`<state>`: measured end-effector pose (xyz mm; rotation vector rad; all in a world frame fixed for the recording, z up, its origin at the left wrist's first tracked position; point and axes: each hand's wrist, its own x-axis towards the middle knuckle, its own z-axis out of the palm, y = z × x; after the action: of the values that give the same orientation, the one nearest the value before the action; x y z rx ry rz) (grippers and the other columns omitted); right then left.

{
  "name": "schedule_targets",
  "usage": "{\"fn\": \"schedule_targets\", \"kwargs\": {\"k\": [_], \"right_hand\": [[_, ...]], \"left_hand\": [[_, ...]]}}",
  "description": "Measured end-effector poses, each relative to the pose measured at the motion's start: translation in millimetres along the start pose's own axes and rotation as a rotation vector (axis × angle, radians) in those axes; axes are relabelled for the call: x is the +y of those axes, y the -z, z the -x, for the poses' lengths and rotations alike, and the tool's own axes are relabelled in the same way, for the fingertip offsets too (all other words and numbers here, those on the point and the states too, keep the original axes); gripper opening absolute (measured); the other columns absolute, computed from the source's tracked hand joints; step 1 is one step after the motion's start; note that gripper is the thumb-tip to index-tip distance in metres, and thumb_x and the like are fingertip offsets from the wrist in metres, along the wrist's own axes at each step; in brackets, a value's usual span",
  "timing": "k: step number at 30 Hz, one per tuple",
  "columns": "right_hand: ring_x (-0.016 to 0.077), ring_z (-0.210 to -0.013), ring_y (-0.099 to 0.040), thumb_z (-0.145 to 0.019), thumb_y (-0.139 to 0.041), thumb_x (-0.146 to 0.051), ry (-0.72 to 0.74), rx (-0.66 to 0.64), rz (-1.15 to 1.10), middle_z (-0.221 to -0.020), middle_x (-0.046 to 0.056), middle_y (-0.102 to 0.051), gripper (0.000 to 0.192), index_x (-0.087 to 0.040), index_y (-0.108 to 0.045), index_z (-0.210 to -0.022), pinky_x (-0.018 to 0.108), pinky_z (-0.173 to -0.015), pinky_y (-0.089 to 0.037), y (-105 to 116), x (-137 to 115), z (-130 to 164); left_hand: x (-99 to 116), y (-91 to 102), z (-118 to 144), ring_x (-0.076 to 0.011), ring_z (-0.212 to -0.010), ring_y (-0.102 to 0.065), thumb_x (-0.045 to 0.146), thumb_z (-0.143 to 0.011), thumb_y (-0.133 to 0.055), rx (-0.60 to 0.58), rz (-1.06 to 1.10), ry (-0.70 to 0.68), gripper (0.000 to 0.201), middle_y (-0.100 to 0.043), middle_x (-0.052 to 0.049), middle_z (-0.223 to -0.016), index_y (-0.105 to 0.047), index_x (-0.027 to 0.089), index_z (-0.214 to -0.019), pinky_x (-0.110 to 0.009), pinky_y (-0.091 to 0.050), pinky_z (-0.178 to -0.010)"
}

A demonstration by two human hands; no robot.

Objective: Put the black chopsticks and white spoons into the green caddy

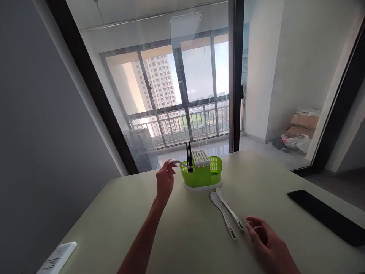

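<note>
"Where do I look first?"

"At the green caddy [199,179]. It stands upright on the table [128,220], with a white base [203,188] under it."

"What's in it?"

"Black chopsticks [188,152] stand upright in its left part, tips above the rim. Beside them a white slotted rack [201,158] sits over its middle."

"And the left hand [165,179]?"

"Just left of the caddy, raised to about its rim. Thumb and fingers pinch one end of a curved white utensil [182,164], probably a spoon. The other end reaches over the caddy's left part, by the chopsticks. I can't tell whether it touches them."

"The right hand [266,241]?"

"Near side of the caddy, well off to its right. It's released, fingers loosely curled. The fingertips are just beside the handle end of a spoon; whether they touch it, I can't tell."

"Which spoon?"

"One of two white ones lying in front of the caddy. The left spoon [225,219] and the right spoon [231,211] both have their bowls towards the caddy, close together, and their handles spread towards the person. Each handle has a small marking at its end."

"Anything further out?"

"Well right of the caddy, a long black object [327,217] lies flat. Far to its near left, a white item with dark markings [58,258] sits at the table's edge. Behind the caddy are glass panes [199,72], and beyond it, far to the right, cardboard boxes [304,121]."
</note>
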<state>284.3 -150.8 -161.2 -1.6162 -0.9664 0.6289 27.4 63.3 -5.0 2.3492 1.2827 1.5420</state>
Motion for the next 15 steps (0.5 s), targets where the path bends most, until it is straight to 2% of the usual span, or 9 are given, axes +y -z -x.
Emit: {"fn": "schedule_targets", "kwargs": {"k": [3, 7, 12, 15], "right_hand": [[0.0196, -0.066, -0.068, -0.078, -0.056, -0.065, 0.026, -0.053, 0.013, -0.078, 0.003, -0.072, 0.049, -0.023, -0.066, -0.101, 0.027, -0.06, -0.053, 2.1, 5.5, -3.3], [0.0204, -0.07, -0.069, -0.082, -0.053, -0.063, 0.071, -0.021, -0.008, -0.08, 0.003, -0.072, 0.046, -0.023, -0.066, -0.103, 0.028, -0.063, -0.054, 1.3, 8.8, -3.1], [0.0197, -0.071, -0.068, -0.085, -0.052, -0.062, 0.066, -0.04, -0.009, -0.081, 0.003, -0.072, 0.044, -0.024, -0.064, -0.104, 0.027, -0.064, -0.053, 0.3, 6.2, -0.4], [0.0195, -0.069, -0.068, -0.085, -0.052, -0.061, 0.064, -0.04, -0.014, -0.079, 0.002, -0.072, 0.043, -0.024, -0.065, -0.102, 0.027, -0.063, -0.052, -0.5, 3.5, 0.4]], "left_hand": [[2.1, -25.6, 1.7, -0.0179, -0.076, -0.068, 0.032, -0.104, -0.036, -0.101, -0.183, -0.056, 0.031, -0.075, -0.005, -0.096, -0.062, 0.023, -0.119, -0.029, -0.05, -0.073], [1.4, -48.4, 9.0, -0.0227, -0.092, -0.067, 0.028, -0.103, -0.04, -0.141, -0.427, -0.128, 0.029, -0.073, -0.007, -0.103, -0.064, 0.025, -0.119, -0.032, -0.049, -0.079], [-4.8, -59.8, 15.8, -0.0253, -0.094, -0.063, 0.025, -0.102, -0.043, -0.18, -0.586, -0.19, 0.029, -0.068, -0.009, -0.102, -0.067, 0.025, -0.118, -0.036, -0.05, -0.08], [-7.0, -59.9, 18.4, -0.0252, -0.093, -0.061, 0.024, -0.101, -0.043, -0.211, -0.585, -0.186, 0.03, -0.065, -0.009, -0.101, -0.065, 0.025, -0.122, -0.037, -0.05, -0.08]]}}
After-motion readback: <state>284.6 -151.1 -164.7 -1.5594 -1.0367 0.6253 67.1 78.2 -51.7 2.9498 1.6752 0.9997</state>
